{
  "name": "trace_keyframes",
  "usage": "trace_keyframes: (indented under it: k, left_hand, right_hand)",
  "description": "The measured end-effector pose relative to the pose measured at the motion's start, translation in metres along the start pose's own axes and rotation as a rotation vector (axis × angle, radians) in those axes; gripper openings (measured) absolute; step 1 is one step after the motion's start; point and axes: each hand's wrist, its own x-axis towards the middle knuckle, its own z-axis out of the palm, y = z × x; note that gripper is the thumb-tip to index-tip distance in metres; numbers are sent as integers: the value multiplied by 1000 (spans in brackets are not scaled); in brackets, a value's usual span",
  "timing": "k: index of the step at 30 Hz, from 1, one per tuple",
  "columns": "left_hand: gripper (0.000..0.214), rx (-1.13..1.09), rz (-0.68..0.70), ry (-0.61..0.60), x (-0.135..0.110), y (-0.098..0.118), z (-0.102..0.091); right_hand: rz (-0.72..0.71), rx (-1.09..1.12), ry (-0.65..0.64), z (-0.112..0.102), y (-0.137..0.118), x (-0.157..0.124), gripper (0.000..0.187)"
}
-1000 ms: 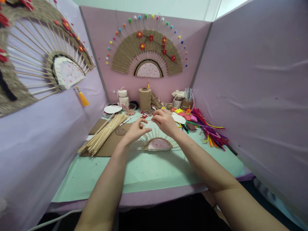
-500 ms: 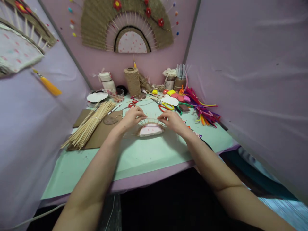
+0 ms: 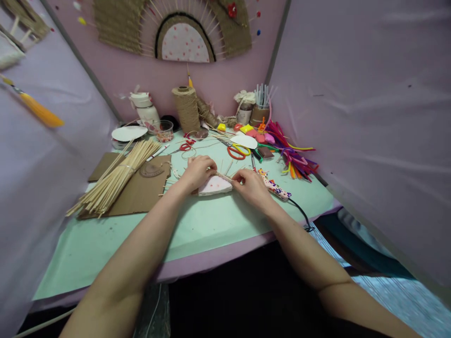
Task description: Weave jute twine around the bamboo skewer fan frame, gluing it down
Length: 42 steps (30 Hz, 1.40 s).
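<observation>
A small half-round fan piece (image 3: 214,186), white with pink dots and thin wooden sticks radiating from it, lies on the mint-green table (image 3: 197,230). My left hand (image 3: 197,172) curls over its upper left edge with fingers closed on it. My right hand (image 3: 251,186) pinches its right corner, where a stick and twine edge meet. Both hands touch the piece from either side.
A bundle of wooden sticks (image 3: 116,177) lies on brown cardboard (image 3: 141,190) to the left. Behind are a twine spool (image 3: 186,109), red scissors (image 3: 238,151), coloured pipe cleaners (image 3: 294,155), jars and a patterned glue gun (image 3: 275,188) with cord. Purple walls enclose three sides.
The view tipped downward and the table shifted up in frame. My hands came down from above the fan piece and now grip it at both sides; it looks tilted and partly covered.
</observation>
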Motion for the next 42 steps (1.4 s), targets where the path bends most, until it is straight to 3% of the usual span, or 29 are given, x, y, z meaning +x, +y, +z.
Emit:
trace_keyframes:
  k: [11, 17, 24, 31, 42]
  left_hand:
    - [15, 9, 41, 17, 2, 1, 8]
    - [17, 48, 39, 20, 1, -1, 11]
    - [19, 76, 44, 15, -3, -8, 10]
    - [17, 44, 29, -4, -8, -18, 7]
    - [27, 118, 76, -63, -16, -15, -5]
  right_hand:
    - [-153, -168, 106, 4, 2, -13, 14]
    - [-135, -172, 42, 9, -1, -16, 15]
    - [-139, -119, 43, 9, -2, -25, 19]
    - [-148, -209, 64, 16, -5, -32, 24]
    - [-114, -262, 37, 19, -11, -30, 15]
